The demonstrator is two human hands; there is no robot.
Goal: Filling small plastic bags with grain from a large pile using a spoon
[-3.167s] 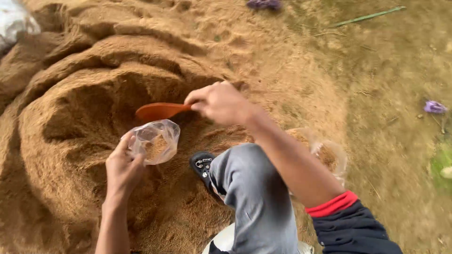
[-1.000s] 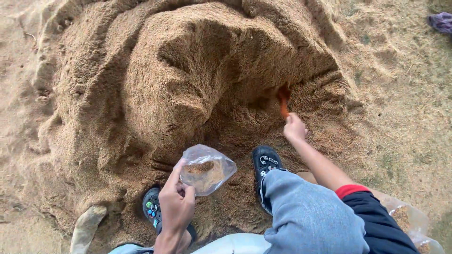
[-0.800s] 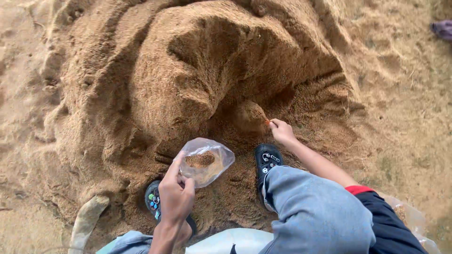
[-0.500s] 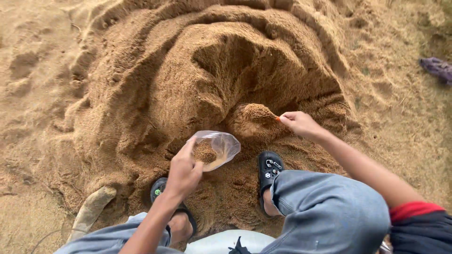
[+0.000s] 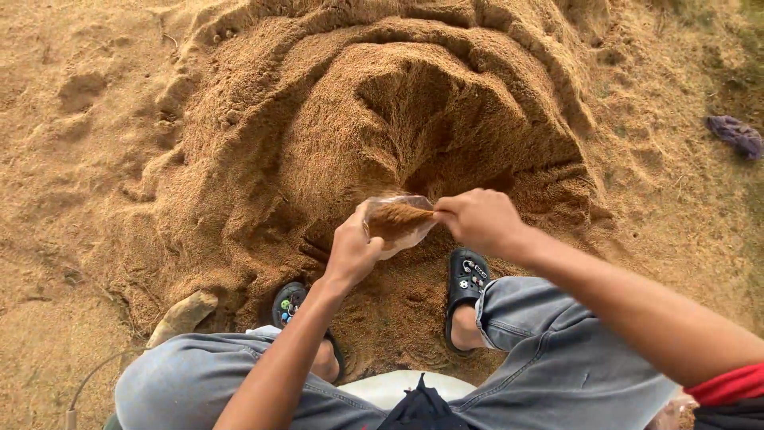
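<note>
I note left hand (image 5: 350, 253) fingers closed around clear plastic bag (image 5: 398, 224), mouth up so fill stays in; right hand (image 5: 477, 220) fingers pinch its rim above sawdust heap (image 5: 382, 119).

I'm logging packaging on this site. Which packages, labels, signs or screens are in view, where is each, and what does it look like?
Clear plastic bag: held open between left hand and right hand, in front of the sand mound; small, see-through, partly filled with brown material.
No labels, signs or screens visible.
</note>
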